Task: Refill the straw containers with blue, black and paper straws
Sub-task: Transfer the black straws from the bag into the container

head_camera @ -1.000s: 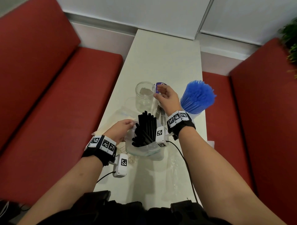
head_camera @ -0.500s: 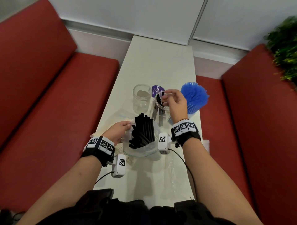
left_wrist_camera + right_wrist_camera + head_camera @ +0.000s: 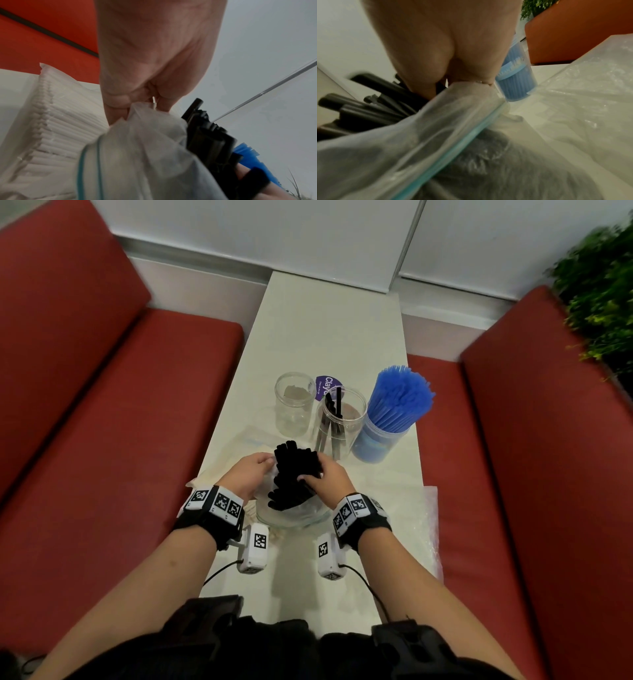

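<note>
Three clear jars stand mid-table: an empty jar (image 3: 294,405), a middle jar (image 3: 352,419) with a few black straws, and a jar packed with blue straws (image 3: 394,409) (image 3: 517,79). In front of them a clear zip bag (image 3: 294,513) (image 3: 145,155) (image 3: 447,129) holds a bundle of black straws (image 3: 291,474) (image 3: 207,132) (image 3: 373,106). My left hand (image 3: 265,463) (image 3: 137,106) pinches the bag's left edge. My right hand (image 3: 310,475) (image 3: 443,83) grips the top of the black bundle. A pack of white paper straws (image 3: 56,121) lies at the left, under the bag.
A purple round label (image 3: 324,386) lies behind the jars. An empty crumpled plastic bag (image 3: 426,525) (image 3: 590,88) lies at the table's right edge. Red benches (image 3: 102,422) flank the narrow white table (image 3: 329,330). A green plant (image 3: 603,285) is at the far right.
My right hand has left a few black straws in the middle jar and come back to the bundle in the bag. The left hand stays on the bag's edge.
</note>
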Demonstrator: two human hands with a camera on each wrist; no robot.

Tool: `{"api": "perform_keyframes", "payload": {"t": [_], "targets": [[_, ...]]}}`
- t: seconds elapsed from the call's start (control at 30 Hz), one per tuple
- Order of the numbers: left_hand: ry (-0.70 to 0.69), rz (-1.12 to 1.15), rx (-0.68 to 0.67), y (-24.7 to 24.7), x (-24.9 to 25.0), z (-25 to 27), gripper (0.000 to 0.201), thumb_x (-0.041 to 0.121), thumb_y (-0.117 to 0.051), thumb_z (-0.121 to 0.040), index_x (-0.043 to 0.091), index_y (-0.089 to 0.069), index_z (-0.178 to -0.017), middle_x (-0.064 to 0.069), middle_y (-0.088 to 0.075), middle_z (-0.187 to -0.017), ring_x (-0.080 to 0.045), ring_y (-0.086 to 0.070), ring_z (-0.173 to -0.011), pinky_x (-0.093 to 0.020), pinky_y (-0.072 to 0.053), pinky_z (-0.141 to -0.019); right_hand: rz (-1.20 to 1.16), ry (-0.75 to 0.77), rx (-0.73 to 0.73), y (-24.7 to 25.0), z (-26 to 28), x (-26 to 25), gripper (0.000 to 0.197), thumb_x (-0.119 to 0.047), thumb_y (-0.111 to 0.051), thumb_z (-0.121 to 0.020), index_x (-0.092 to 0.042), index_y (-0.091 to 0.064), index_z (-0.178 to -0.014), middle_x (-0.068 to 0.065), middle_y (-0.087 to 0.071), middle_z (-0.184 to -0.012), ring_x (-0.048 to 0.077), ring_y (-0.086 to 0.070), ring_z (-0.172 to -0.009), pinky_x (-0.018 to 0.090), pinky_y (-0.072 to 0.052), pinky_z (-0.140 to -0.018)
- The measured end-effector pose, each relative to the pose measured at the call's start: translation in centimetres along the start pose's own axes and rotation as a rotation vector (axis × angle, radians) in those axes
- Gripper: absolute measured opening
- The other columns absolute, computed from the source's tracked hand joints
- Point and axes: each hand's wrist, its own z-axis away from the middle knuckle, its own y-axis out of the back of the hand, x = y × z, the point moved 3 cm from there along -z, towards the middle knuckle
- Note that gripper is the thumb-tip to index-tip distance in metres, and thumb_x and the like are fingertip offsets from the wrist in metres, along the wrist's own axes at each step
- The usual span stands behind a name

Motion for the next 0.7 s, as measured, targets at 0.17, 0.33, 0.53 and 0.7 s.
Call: {"api": "perform_keyframes", "payload": {"t": [0.17, 0.33, 0.53, 0.7], "targets": [[0.01, 0.075, -0.015, 0.2, -0.2, 0.2, 0.027, 0.014, -0.038, -0.109, 0.012, -0.063, -0.12, -0.015, -0.064, -0.12, -0.03, -0.06, -0.108, -0.046, -0.048, -0.091, -0.2, 0.078, 0.103, 1.7, 0.3, -1.2, 0.031, -0.013, -0.069, -0.091, -0.018, -0.056, -0.118, -0.008, -0.065, -0.108, 0.005, -0.062, -0.1, 0.016, -0.043, -0.084], [-0.003, 0.087, -0.015, 0.2, -0.1, 0.5, 0.027, 0.014, -0.039, -0.109, 0.018, -0.065, -0.106, -0.014, -0.064, -0.117, -0.029, -0.06, -0.107, -0.044, -0.049, -0.089, -0.347, 0.122, 0.139, 2.1, 0.5, -1.9, 0.036, -0.012, -0.075, -0.084, -0.025, -0.055, -0.111, -0.006, -0.066, -0.1, 0.005, -0.064, -0.093, 0.019, -0.05, -0.085], [0.009, 0.038, 0.004, -0.1, -0.1, 0.7, 0.025, 0.017, -0.039, -0.109, 0.017, -0.062, -0.117, -0.008, -0.061, -0.116, -0.028, -0.058, -0.105, -0.042, -0.048, -0.083, -0.249, -0.042, 0.051, -1.4, 1.9, 1.1, 0.028, -0.004, -0.072, -0.085, -0.016, -0.065, -0.109, 0.001, -0.071, -0.101, 0.019, -0.067, -0.099, 0.041, -0.052, -0.098], [0.018, 0.082, -0.014, -0.1, -0.1, 0.9, 0.028, 0.015, -0.038, -0.109, 0.012, -0.061, -0.125, -0.014, -0.062, -0.124, -0.031, -0.06, -0.114, -0.055, -0.047, -0.102, -0.32, 0.07, 0.178, 0.4, 1.1, -1.2, 0.028, -0.015, -0.067, -0.092, -0.028, -0.053, -0.113, -0.015, -0.064, -0.102, -0.017, -0.059, -0.09, 0.004, -0.043, -0.079]]}}
